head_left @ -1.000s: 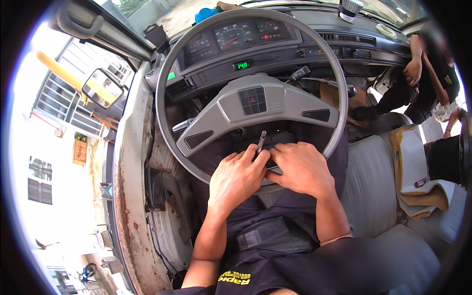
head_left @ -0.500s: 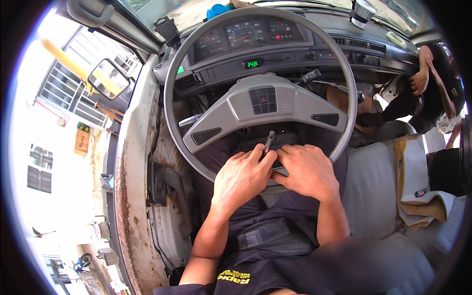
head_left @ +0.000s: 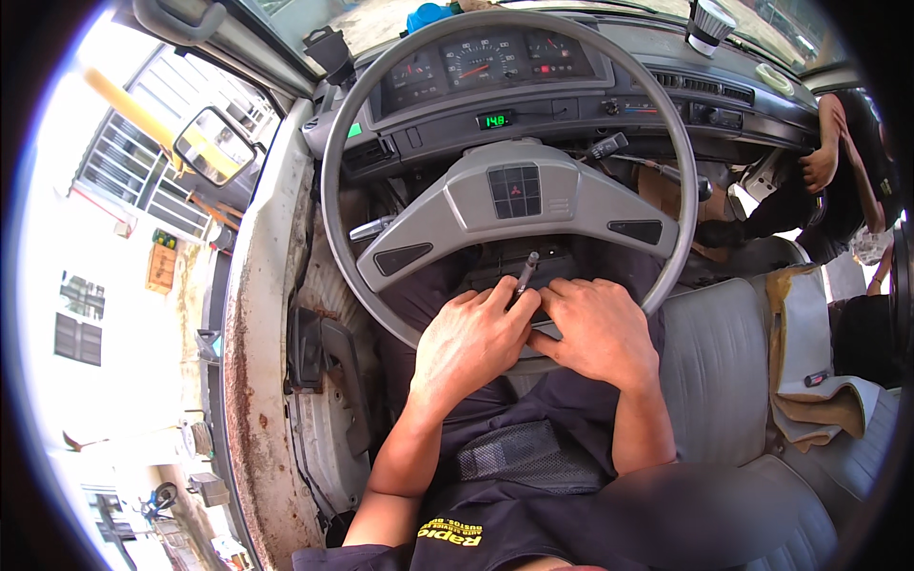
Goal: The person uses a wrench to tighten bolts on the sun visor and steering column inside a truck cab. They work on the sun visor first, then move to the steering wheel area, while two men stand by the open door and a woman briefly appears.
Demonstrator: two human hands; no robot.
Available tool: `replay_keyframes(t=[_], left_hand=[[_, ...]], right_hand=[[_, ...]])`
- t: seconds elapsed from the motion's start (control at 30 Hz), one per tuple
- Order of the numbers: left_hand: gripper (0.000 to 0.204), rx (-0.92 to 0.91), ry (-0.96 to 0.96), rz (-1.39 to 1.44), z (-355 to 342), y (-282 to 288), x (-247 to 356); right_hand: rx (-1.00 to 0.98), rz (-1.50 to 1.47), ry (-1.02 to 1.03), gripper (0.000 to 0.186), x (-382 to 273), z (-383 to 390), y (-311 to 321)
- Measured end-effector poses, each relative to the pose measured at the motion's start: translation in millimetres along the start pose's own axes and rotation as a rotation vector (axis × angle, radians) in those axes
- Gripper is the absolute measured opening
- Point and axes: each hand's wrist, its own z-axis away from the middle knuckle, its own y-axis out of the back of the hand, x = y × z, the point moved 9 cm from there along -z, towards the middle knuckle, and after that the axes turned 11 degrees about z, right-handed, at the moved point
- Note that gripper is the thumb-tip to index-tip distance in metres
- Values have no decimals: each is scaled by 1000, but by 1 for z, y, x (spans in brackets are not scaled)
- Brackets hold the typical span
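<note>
Steering wheel (head_left: 515,193) is the largest item in reach, a grey ring with a broad two-armed centre, standing directly ahead of the seated person. Judged from its build, it is stiff and firmly carried, its weight borne by the column; the smooth rim may turn slick under damp palms. Best hold is the bare side rim, one hand to each side, clear of the stalks behind.

Instrument cluster (head_left: 484,65) shows through the upper half of the ring, well apart from both hands. Its clear face would probably scratch or crack under a knock and offers no place to grip.

Left hand (head_left: 474,333) lies palm down over the lower rim, fingers bent, apparently pinching a slim rod between thumb and forefinger. Right hand (head_left: 602,333) lies just beside it, fingers bent and tips hidden; whether it grasps anything cannot be told. Contact of either palm with the rim is likewise unconfirmed.

Slim rod (head_left: 527,272), the smallest item, stands tilted between the hands, below the wheel's centre, upper end exposed and lower end concealed. Judgement: light, rigid, metallic and slippery if oily, unlikely to break. Recommended hold is a fingertip pinch around the shank, the exposed tip left free.
</note>
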Motion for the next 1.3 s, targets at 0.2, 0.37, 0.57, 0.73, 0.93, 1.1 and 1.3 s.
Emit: replay_keyframes(t=[0.2,0.37,0.57,0.73,0.93,1.1,1.3], left_hand=[[29,5,-9,1,0,0,0],[30,10,-10,-5,1,2,0],[29,39,14,27,0,3,0],[28,43,15,30,1,3,-1],[28,46,21,35,-1,3,-1],[29,53,12,33,0,3,-1],[30,40,18,31,-1,3,0]], right_hand=[[11,0,-1,42,0,1,2],[-18,-9,-9,42,-1,0,3],[-10,4,-9,42,-1,1,4],[7,2,-3,41,-2,0,4],[29,2,4,40,-1,1,3],[43,-2,9,40,-2,2,5],[-16,-42,-38,42,2,2,-1]])
